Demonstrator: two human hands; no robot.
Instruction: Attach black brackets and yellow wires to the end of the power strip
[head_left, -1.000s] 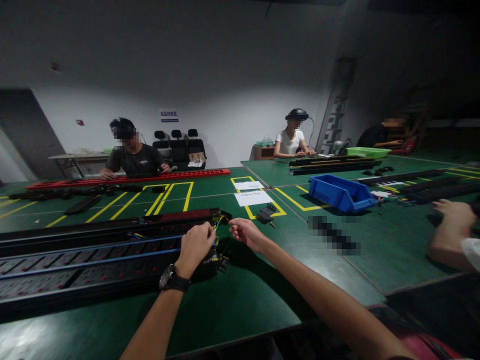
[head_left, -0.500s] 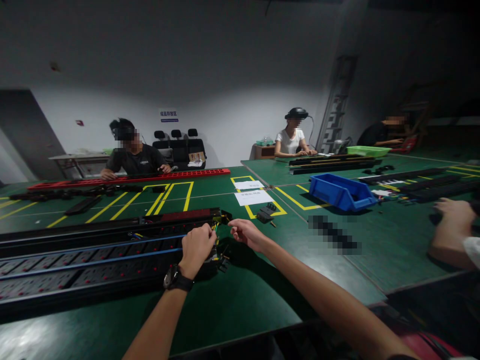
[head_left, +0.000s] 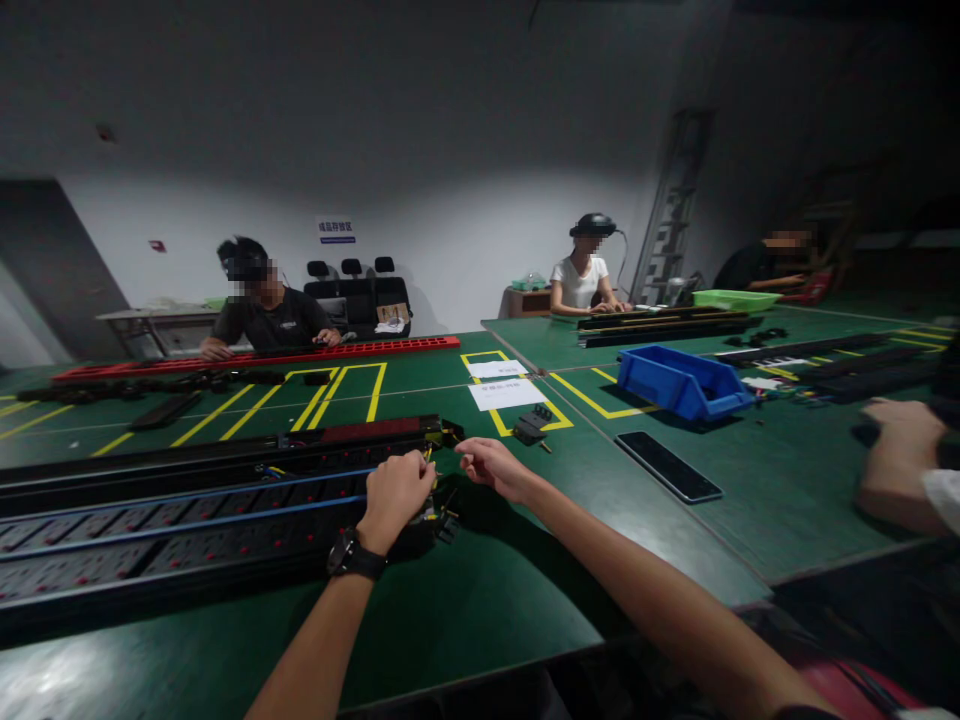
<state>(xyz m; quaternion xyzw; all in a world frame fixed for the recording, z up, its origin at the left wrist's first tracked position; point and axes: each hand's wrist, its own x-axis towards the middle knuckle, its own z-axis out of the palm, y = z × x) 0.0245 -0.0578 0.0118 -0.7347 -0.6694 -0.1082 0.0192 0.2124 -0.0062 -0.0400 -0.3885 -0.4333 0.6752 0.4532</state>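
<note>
My left hand, with a watch on its wrist, is closed over the right-hand end of the long black power strips. Yellow and green wires come out beside its fingertips; what these fingers grip is hidden. My right hand is closed in a pinch just right of that end, close to a small black end piece. Anything between its fingers is too small to make out. Below, at the nearer strip's end, a black end part hangs by the wires.
A black bracket-like part and a small brass-coloured piece lie beyond my right hand, near paper labels. Farther right are a phone, a blue bin and another person's arm. Co-workers sit across the green table.
My left hand has shifted very slightly at the strip end. My right hand holds nearly the same place. The co-workers have hardly moved.
</note>
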